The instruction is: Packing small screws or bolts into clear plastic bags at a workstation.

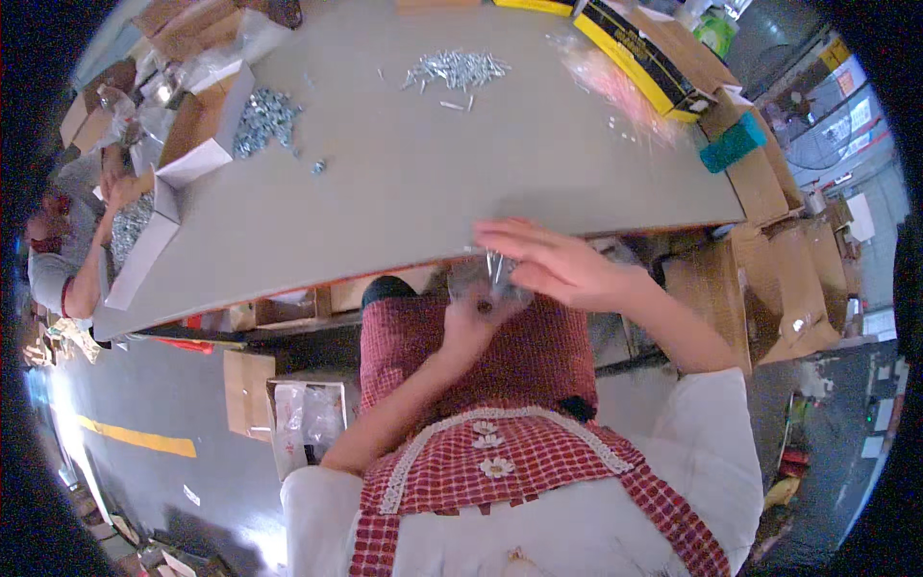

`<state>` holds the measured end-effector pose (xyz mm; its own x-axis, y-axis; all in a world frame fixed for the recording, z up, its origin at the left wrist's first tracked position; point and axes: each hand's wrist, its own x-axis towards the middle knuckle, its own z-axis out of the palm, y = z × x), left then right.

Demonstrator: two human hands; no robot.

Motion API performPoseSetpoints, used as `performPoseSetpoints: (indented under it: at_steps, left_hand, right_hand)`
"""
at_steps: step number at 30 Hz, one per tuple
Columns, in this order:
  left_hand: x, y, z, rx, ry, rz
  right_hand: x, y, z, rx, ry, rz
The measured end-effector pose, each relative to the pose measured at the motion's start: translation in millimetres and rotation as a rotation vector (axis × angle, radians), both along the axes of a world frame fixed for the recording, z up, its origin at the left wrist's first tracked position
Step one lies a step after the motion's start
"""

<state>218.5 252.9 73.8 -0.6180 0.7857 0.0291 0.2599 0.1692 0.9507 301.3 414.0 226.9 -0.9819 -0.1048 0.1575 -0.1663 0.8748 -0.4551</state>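
Note:
Just below the table's front edge, my left hand (471, 315) is closed around a clear plastic bag (464, 279). My right hand (562, 267) is over the bag's mouth, its fingers stretched out toward the left. A few slim silver metal pins (496, 267) show between that hand and the bag; whether the fingers touch them I cannot tell. Farther back on the grey table (404, 183) lies a loose pile of similar pins (457, 69). Small bluish metal pieces (267, 122) are heaped at the left, with one little cluster (318, 166) apart from them.
At the far left a co-worker's hands (120, 189) are at an open box of metal parts (135, 231). Pinkish plastic bags (625, 87), a yellow-black box (639, 58) and a teal roll (733, 142) lie at the right. Cardboard boxes (803, 288) stand beside the table.

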Motion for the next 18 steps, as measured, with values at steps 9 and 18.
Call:
performPoseSetpoints:
  at_steps: [9, 18]
  left_hand:
    - [-17.1, 18.4, -55.3, 0.007, 0.074, 0.098]
    - [-20.6, -17.3, -36.6, -0.054, 0.03, -0.044]
  right_hand:
    - [30.0, -0.3, -14.9, -0.653, 0.119, -0.391]
    - [20.4, -33.9, -32.9, -0.415, 0.252, -0.221]
